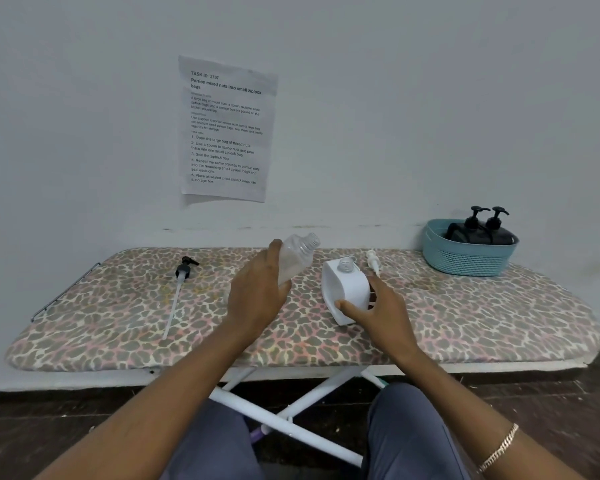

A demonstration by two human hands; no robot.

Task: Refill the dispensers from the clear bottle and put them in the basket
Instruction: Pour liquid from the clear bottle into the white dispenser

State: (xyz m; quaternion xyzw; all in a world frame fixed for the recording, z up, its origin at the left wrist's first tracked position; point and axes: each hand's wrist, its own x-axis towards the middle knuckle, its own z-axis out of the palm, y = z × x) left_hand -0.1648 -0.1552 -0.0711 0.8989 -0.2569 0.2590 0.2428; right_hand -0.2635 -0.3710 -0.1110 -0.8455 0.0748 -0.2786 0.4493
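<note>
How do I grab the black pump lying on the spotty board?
Pinch the black pump by its chunky black collar, coming straight down from above. It lies flat on the board, and its thin tube looks too slim to grab well. The left hand holds the clear bottle and the right hand grips the white dispenser, so free one first.

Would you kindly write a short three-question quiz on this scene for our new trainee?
1. True or false: the white dispenser is capped.
2. How many black dispensers are in the blue basket?
3. Which hand grips the clear bottle?
Key: 1 false, its neck is open; 2 two; 3 the left hand.
</note>
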